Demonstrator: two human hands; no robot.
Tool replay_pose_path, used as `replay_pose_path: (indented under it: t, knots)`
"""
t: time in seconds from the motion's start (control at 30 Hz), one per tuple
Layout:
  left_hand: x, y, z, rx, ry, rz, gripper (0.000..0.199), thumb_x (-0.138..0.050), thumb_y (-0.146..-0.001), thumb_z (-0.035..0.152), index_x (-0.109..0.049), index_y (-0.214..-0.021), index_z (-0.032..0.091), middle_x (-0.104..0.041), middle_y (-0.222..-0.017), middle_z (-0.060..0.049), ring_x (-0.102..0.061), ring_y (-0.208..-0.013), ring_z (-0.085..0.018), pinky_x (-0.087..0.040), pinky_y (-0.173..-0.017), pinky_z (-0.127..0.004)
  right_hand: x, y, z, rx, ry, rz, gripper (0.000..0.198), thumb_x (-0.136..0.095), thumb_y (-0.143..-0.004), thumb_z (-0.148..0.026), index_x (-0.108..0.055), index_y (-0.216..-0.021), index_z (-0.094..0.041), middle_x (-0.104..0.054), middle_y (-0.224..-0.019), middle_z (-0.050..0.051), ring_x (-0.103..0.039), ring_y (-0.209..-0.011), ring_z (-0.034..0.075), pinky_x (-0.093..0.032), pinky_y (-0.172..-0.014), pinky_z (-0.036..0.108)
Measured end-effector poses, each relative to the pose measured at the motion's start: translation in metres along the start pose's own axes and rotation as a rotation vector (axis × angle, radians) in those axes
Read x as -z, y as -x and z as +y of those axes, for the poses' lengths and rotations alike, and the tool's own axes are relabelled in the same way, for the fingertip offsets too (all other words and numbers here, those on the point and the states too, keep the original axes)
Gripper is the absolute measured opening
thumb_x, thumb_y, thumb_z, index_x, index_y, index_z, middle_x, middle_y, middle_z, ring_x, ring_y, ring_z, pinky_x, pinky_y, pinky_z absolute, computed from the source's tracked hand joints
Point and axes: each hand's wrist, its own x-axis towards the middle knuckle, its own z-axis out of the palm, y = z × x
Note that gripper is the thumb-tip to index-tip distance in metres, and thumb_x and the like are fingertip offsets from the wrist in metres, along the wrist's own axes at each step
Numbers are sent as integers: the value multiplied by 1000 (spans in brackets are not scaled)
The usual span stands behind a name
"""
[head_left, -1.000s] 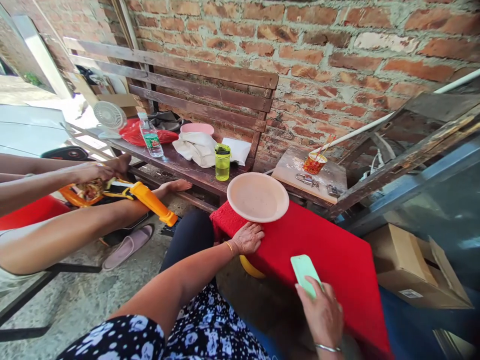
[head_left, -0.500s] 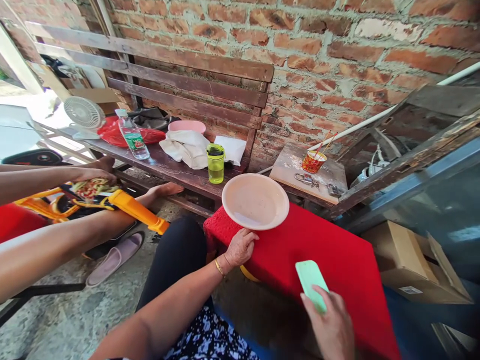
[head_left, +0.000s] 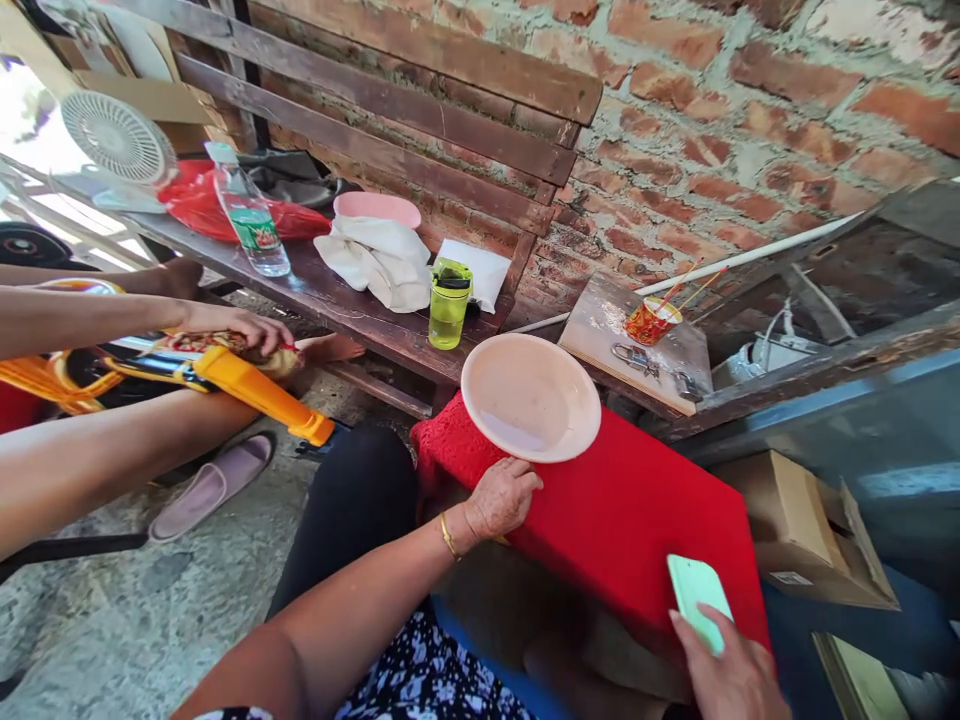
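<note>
My right hand [head_left: 739, 665] grips a mint-green phone [head_left: 699, 603] over the right part of the red cloth [head_left: 637, 500], which covers a low table. My left hand [head_left: 501, 498], with a gold bracelet [head_left: 448, 537] at its wrist, rests by the cloth's near edge. Its fingers are loosely curled, close against the front rim of a pale pink basin [head_left: 531, 398]; no object shows in them. A little clear liquid seems to lie in the basin, which stands at the table's far left corner.
A yellow-green bottle [head_left: 450, 305], white cloth [head_left: 382, 262], water bottle [head_left: 251, 220] and fan [head_left: 118, 138] stand along the wooden bench. A padlock [head_left: 634, 357] lies beside a red cup [head_left: 654, 320]. At left, another person's hand [head_left: 240, 328] holds something above an orange-and-black frame [head_left: 262, 395].
My right hand has moved right with the phone. My left hand stays by the basin. The view has shifted, and the other person's hand has moved right along their lap.
</note>
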Motion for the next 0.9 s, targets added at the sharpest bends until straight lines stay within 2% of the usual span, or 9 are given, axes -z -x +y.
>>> replay_pose_path:
  t: [0.07, 0.17, 0.3, 0.4, 0.5, 0.6, 0.67, 0.73, 0.9]
  knots:
    - [1, -1, 2, 3, 17, 5, 27, -51, -80, 5, -66, -98, 19, -60, -88, -5, -59, -82, -19, -51, -74, -30, 10, -1, 11, -103, -22, -11, 59, -49, -72, -81, -70, -100, -35, -60, -74, 13, -64, -79, 42, -47, -58, 53]
    - [1, -2, 6, 25, 63, -4, 28, -52, -79, 5, -66, -99, 19, -61, -87, -4, -60, -81, -18, -51, -75, -29, 10, -1, -29, -74, -143, -60, 58, -51, -74, -78, -69, -104, -32, -63, -86, 12, -65, -85, 40, -50, -66, 52]
    - [4, -3, 9, 70, 98, -45, 28, -51, -80, 5, -66, -98, 20, -63, -91, -4, -61, -83, -17, -52, -77, -28, -12, -5, -129, 219, -251, -136, 52, -50, -81, -69, -70, -105, -28, -64, -101, 9, -64, -92, 30, -49, -81, 44]
    - [9, -3, 10, 92, 80, -77, 28, -49, -82, 5, -67, -97, 19, -63, -90, -4, -61, -82, -17, -52, -77, -28, -27, -11, -170, 422, -226, -202, 41, -51, -85, -60, -71, -105, -30, -63, -103, 6, -63, -93, 26, -46, -84, 41]
    - [15, -3, 11, 110, 74, -116, 29, -49, -83, 6, -68, -99, 19, -63, -91, -5, -61, -83, -18, -52, -79, -30, -30, -20, -158, 368, -208, -227, 41, -52, -83, -58, -71, -107, -30, -62, -103, 6, -62, -92, 25, -46, -80, 39]
    - [21, -4, 14, 149, 65, -185, 28, -50, -84, 8, -69, -101, 19, -64, -96, -6, -62, -88, -21, -53, -82, -33, -22, -28, -126, 115, -149, -173, 53, -51, -78, -66, -70, -110, -28, -59, -98, 7, -60, -83, 26, -45, -73, 39]
    - [24, -6, 15, 208, 60, -226, 29, -51, -84, 9, -70, -102, 20, -64, -100, -8, -62, -92, -23, -54, -84, -36, -17, -29, -116, -1, -138, -151, 59, -50, -76, -70, -70, -112, -27, -58, -96, 7, -59, -81, 27, -45, -71, 40]
    - [27, -8, 15, 278, 73, -246, 30, -52, -84, 10, -71, -105, 20, -64, -104, -9, -63, -95, -24, -54, -85, -37, -16, -27, -125, 14, -186, -155, 59, -50, -75, -70, -70, -111, -27, -58, -97, 7, -59, -85, 27, -45, -74, 39]
    - [33, -10, 15, 343, 149, -217, 32, -49, -85, 7, -70, -105, 21, -64, -107, -7, -63, -99, -21, -54, -87, -33, -28, -31, -182, 235, -191, -249, 51, -49, -79, -63, -71, -109, -28, -58, -101, 5, -60, -91, 26, -44, -79, 38]
